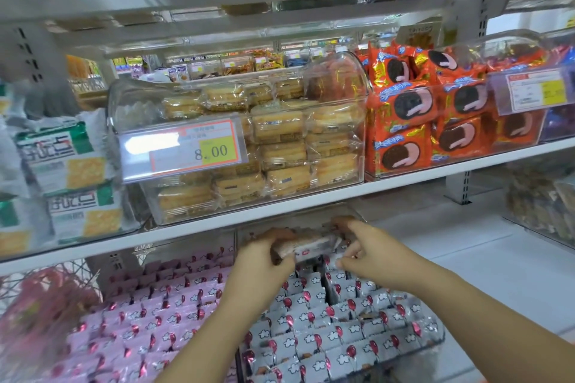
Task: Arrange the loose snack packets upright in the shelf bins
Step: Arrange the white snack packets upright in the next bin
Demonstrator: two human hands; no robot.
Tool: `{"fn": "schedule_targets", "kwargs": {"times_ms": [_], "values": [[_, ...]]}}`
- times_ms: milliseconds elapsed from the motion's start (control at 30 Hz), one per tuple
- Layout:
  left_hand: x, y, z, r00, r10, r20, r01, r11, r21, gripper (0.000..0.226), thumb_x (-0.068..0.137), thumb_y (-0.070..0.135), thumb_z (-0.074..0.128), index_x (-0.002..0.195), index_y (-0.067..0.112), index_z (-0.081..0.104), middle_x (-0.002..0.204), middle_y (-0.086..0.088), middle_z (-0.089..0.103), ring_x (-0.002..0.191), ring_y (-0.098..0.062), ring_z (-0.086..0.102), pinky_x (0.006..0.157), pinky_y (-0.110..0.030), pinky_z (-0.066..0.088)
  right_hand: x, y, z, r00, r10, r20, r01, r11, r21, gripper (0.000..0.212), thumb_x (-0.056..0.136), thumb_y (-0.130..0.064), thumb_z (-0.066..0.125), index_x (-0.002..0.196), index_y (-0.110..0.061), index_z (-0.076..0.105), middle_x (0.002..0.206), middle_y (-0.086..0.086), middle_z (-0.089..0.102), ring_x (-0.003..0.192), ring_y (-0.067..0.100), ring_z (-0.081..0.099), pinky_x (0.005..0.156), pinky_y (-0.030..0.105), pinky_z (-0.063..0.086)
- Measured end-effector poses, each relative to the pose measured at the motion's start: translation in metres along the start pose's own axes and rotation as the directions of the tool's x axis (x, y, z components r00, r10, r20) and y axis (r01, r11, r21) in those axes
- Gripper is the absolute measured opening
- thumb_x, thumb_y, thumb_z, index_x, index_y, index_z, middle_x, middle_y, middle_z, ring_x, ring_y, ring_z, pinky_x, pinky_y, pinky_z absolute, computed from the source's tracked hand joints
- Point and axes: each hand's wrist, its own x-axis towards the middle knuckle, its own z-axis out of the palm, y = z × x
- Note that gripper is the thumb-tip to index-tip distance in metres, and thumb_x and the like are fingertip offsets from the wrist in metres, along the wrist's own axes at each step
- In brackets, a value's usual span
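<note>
Left hand (pixel 264 256) and right hand (pixel 371 253) each grip one end of the packet bundle (pixel 306 247). It lies sideways above the back of the grey-packet bin (pixel 437 333), so I reckon it needs tipping upright

**Loose packet above the filled bin**
A loose snack packet (pixel 306 250), clear-wrapped over a brown filling and bearing a white label, is held roughly level, long side left to right, above the far end of the clear bin (pixel 437 337). In that bin, grey packets (pixel 342 339) printed with red balloons and white clouds stand upright in close rows. Just to the left, pink packets (pixel 149 317) of like print stand upright in rows.
</note>
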Motion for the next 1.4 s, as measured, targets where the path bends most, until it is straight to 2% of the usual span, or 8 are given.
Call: {"fn": "schedule_targets", "kwargs": {"times_ms": [167,300,433,667,1033,1167,1333,1400], "values": [[-0.005,0.015,-0.010,0.991,-0.129,0.018,0.128,0.937,-0.325,0.012,0.096,0.022,0.053,0.096,0.027,0.063,0.083,0.005,0.068,0.065,-0.010,0.061,0.050,-0.016,0.044,-0.004,-0.003,-0.003,0.998,-0.057,-0.029,0.061,0.988,0.139,0.036,0.087,-0.020,0.066,0.118,-0.031,0.052,0.084,-0.006,0.061,0.044,0.002,0.046,0.043,0.018,0.036],[-0.007,0.015,-0.012,0.984,-0.146,0.105,0.180,0.812,-0.555,0.026,0.080,0.045,0.064,0.097,0.026,0.061,0.088,0.001,0.074,0.085,-0.015,0.071,0.092,-0.037,0.052,-0.010,-0.004,-0.006,0.999,-0.034,0.017,0.028,0.963,0.269,0.022,0.088,-0.022,0.065,0.110,-0.025,0.059,0.099,-0.006,0.067,0.065,0.006,0.064,0.057,0.018,0.047],[-0.008,0.017,-0.007,0.991,-0.114,0.067,0.131,0.790,-0.598,0.033,0.072,0.037,0.072,0.098,0.040,0.050,0.099,0.003,0.072,0.092,-0.011,0.069,0.087,-0.029,0.055,-0.013,-0.001,-0.004,0.997,-0.025,0.080,0.008,0.978,0.207,0.019,0.086,-0.028,0.067,0.105,-0.024,0.064,0.096,-0.005,0.071,0.082,0.009,0.069,0.069,0.020,0.052],[-0.009,0.016,0.009,0.998,-0.055,-0.012,0.047,0.934,-0.353,0.011,0.084,0.034,0.070,0.090,0.032,0.061,0.090,0.004,0.070,0.085,-0.013,0.066,0.080,-0.028,0.053,-0.010,0.003,0.010,0.987,-0.018,0.162,0.035,0.994,-0.101,0.029,0.086,-0.030,0.066,0.115,-0.025,0.064,0.107,-0.010,0.069,0.084,0.004,0.063,0.072,0.015,0.049],[-0.008,0.016,0.016,0.999,-0.029,0.032,0.032,0.996,-0.089,0.032,0.087,0.038,0.064,0.118,0.031,0.061,0.085,0.015,0.065,0.075,0.000,0.059,0.065,-0.018,0.046,-0.004,0.020,0.009,0.978,0.031,0.206,0.022,0.968,-0.250,0.026,0.088,-0.023,0.064,0.113,-0.022,0.066,0.115,-0.007,0.066,0.094,0.003,0.060,0.084,0.018,0.048],[-0.005,0.015,0.011,0.999,0.009,0.034,-0.010,1.000,0.011,0.041,0.087,0.040,0.063,0.126,0.027,0.060,0.108,0.008,0.069,0.092,-0.010,0.064,0.085,-0.030,0.052,-0.004,0.022,0.011,0.985,0.013,0.173,0.037,0.958,-0.286,0.028,0.091,-0.015,0.056,0.116,-0.022,0.065,0.106,-0.011,0.064,0.076,-0.006,0.052,0.064,0.004,0.037],[-0.003,0.019,0.010,0.997,0.057,0.058,-0.060,0.997,0.055,0.039,0.088,0.039,0.063,0.124,0.026,0.060,0.108,0.005,0.069,0.092,-0.011,0.064,0.085,-0.028,0.051,-0.001,0.025,0.020,0.996,-0.003,0.089,0.038,0.916,-0.399,0.033,0.090,-0.006,0.045,0.073,-0.028,0.062,0.068,-0.016,0.050,0.058,0.000,0.045,0.047,0.010,0.027],[-0.004,0.020,0.009,0.996,0.068,0.061,-0.072,0.995,0.063,0.038,0.089,0.039,0.061,0.125,0.027,0.059,0.103,0.005,0.069,0.088,-0.008,0.064,0.082,-0.026,0.051,0.001,0.025,0.025,0.997,0.000,0.075,0.032,0.905,-0.424,0.029,0.089,-0.004,0.046,0.081,-0.022,0.066,0.076,-0.007,0.059,0.066,0.009,0.051,0.049,0.011,0.028]]}}
